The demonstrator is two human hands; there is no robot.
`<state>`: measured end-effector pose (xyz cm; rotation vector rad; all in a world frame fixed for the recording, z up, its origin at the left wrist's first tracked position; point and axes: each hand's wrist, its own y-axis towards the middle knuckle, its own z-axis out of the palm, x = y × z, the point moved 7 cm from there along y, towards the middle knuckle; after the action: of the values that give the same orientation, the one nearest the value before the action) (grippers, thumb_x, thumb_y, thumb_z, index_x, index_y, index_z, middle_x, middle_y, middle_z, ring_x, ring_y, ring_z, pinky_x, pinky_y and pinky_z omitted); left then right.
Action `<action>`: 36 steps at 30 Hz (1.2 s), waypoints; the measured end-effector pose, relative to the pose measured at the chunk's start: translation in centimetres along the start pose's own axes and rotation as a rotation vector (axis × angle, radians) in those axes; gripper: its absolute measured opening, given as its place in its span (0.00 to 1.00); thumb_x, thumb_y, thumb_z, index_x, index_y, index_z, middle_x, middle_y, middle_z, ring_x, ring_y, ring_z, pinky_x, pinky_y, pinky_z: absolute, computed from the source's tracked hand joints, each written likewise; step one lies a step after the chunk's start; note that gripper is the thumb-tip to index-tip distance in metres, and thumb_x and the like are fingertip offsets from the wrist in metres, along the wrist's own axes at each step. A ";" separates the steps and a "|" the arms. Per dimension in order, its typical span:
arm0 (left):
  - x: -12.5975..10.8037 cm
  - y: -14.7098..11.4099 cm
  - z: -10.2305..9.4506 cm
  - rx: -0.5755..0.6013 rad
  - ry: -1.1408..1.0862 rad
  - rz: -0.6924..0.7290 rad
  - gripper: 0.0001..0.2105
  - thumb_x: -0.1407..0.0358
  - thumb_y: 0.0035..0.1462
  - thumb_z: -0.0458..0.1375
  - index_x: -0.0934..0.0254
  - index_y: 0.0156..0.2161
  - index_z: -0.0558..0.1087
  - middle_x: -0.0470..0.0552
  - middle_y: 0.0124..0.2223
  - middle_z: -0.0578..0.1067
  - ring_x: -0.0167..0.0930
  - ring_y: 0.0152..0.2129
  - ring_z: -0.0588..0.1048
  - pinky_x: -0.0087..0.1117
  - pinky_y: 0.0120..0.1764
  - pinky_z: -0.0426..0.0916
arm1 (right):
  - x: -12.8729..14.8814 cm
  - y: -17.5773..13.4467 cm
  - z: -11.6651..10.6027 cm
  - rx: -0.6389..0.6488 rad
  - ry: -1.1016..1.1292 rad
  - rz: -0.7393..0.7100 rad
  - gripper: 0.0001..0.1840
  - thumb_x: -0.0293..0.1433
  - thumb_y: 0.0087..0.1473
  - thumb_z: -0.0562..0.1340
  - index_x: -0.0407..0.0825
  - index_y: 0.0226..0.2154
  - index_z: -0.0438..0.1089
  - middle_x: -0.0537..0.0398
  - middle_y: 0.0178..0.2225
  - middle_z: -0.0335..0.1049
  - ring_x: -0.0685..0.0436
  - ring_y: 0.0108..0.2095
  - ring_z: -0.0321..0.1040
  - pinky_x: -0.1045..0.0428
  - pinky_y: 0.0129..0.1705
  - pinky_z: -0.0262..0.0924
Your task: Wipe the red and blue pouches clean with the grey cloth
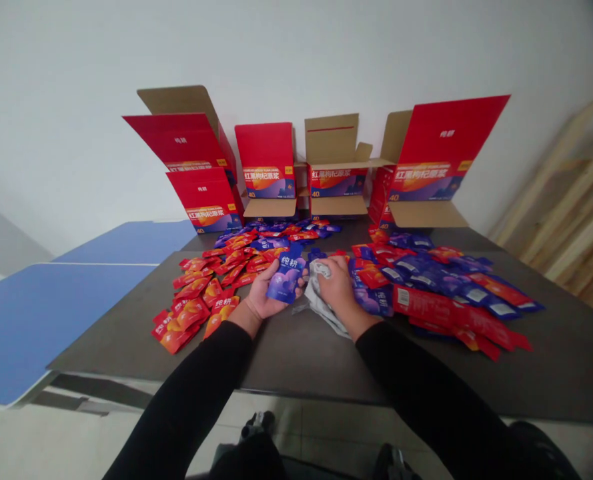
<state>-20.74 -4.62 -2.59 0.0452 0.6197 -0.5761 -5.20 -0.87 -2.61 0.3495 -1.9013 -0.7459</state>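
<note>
My left hand (262,297) is closed around a purple drink pouch (285,279), its printed front turned up toward me. Just to the right, my right hand (335,285) grips a crumpled grey cloth (321,301) that hangs down onto the table. Red pouches (191,307) lie in a loose spread to the left of my left hand. Beyond my right hand and to its right is a heap of purple pouches (421,267) mixed with red ones (449,312). More purple and red pouches lie behind both hands.
Open red cartons stand along the back: a left stack (203,193), two middle cartons (269,157) (339,181) and a right one (426,170), flaps spread. The dark table (296,360) has its front edge close to me. A blue table (36,320) adjoins at left; wooden planks (571,220) lean right.
</note>
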 end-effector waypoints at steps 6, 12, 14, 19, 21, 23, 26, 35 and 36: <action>-0.3 0.5 0.1 -0.089 0.082 0.060 0.26 0.52 0.70 0.44 0.70 0.62 0.66 0.63 0.48 0.78 0.38 0.42 0.80 0.39 0.46 0.76 | 0.5 -0.2 1.0 0.058 0.005 -0.040 0.17 0.22 0.52 0.58 0.50 0.40 0.76 0.49 0.43 0.68 0.41 0.46 0.69 0.45 0.54 0.67; -1.1 2.1 1.5 -0.134 0.162 0.099 0.27 0.51 0.71 0.43 0.68 0.63 0.66 0.62 0.48 0.79 0.37 0.43 0.80 0.35 0.44 0.77 | 0.7 -0.2 1.2 0.093 -0.040 -0.019 0.15 0.22 0.52 0.59 0.48 0.40 0.75 0.48 0.44 0.68 0.41 0.48 0.68 0.46 0.56 0.65; -1.6 2.8 2.2 -0.149 0.198 0.095 0.26 0.52 0.71 0.44 0.69 0.62 0.67 0.62 0.47 0.79 0.37 0.43 0.80 0.35 0.44 0.77 | 0.8 -0.1 1.2 0.094 -0.058 -0.021 0.14 0.22 0.53 0.59 0.48 0.41 0.75 0.48 0.45 0.67 0.42 0.49 0.67 0.47 0.57 0.64; -3.0 5.7 4.6 -0.176 0.319 0.092 0.21 0.60 0.71 0.47 0.70 0.61 0.69 0.61 0.45 0.80 0.35 0.41 0.81 0.33 0.46 0.76 | 1.0 -0.1 1.8 0.138 -0.084 -0.036 0.16 0.21 0.55 0.59 0.46 0.44 0.74 0.46 0.46 0.68 0.42 0.48 0.68 0.48 0.56 0.65; -3.0 7.3 5.8 -0.161 0.364 0.068 0.20 0.62 0.71 0.48 0.70 0.61 0.70 0.61 0.46 0.80 0.34 0.40 0.81 0.34 0.47 0.76 | 1.0 -0.2 2.1 0.151 -0.103 -0.034 0.18 0.21 0.55 0.59 0.46 0.47 0.74 0.46 0.47 0.69 0.41 0.49 0.68 0.47 0.56 0.64; -2.6 9.0 6.9 -0.136 0.407 0.044 0.20 0.63 0.70 0.50 0.69 0.61 0.70 0.61 0.46 0.80 0.34 0.40 0.81 0.35 0.47 0.76 | 1.1 -0.2 2.2 0.143 -0.117 -0.032 0.18 0.21 0.55 0.59 0.47 0.48 0.74 0.45 0.48 0.71 0.39 0.51 0.68 0.46 0.58 0.64; -1.9 11.8 8.2 -0.118 0.472 0.045 0.18 0.65 0.68 0.54 0.69 0.59 0.72 0.59 0.44 0.81 0.34 0.37 0.81 0.33 0.44 0.77 | 1.1 -0.3 2.3 0.138 -0.129 -0.032 0.17 0.23 0.55 0.61 0.48 0.47 0.74 0.45 0.50 0.70 0.38 0.53 0.68 0.45 0.60 0.63; 2.4 19.8 10.0 -0.155 0.844 -0.132 0.10 0.66 0.62 0.63 0.69 0.46 0.77 0.53 0.29 0.79 0.29 0.19 0.76 0.33 0.29 0.76 | 0.9 -0.3 3.6 0.231 -0.120 -0.032 0.20 0.22 0.53 0.62 0.49 0.49 0.74 0.44 0.52 0.73 0.34 0.58 0.66 0.40 0.61 0.62; 2.9 20.4 10.1 -0.170 0.870 -0.149 0.10 0.65 0.61 0.63 0.68 0.46 0.77 0.53 0.29 0.79 0.30 0.19 0.76 0.33 0.30 0.76 | 0.9 -0.2 3.8 0.233 -0.104 -0.040 0.22 0.23 0.54 0.62 0.49 0.51 0.73 0.44 0.53 0.74 0.33 0.59 0.66 0.39 0.62 0.61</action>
<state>-2.72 9.06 1.43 0.0910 1.5257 -0.6377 -8.99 -0.26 -3.16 0.5034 -2.0906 -0.5791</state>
